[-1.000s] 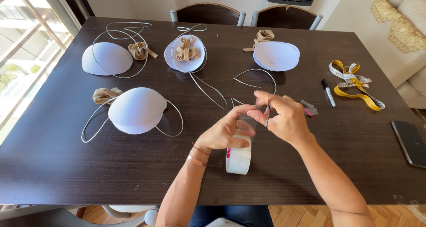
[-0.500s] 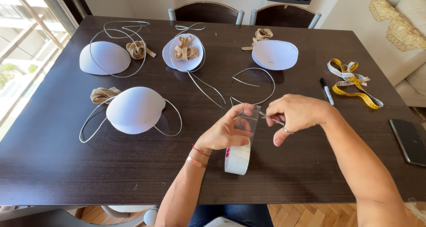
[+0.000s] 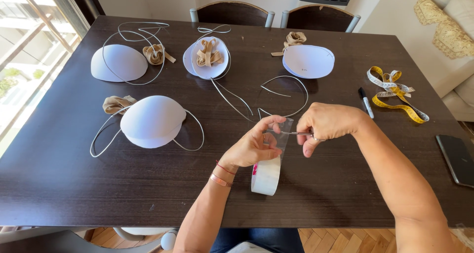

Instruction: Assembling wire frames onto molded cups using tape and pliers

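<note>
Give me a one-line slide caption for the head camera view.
Left hand holds up clear tape from a roll while right hand cuts it with scissors over a dark table.

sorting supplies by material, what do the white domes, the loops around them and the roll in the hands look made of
The white domes look like moulded foam or padded fabric: matte, smooth, holding a rounded shape. The loops look like thin wire, probably coated: they keep stiff open curves with a slight sheen. The roll looks like clear plastic tape: the strip pulled up by the left hand is see-through and glossy. The right hand holds a thin metal tool to it.
</note>
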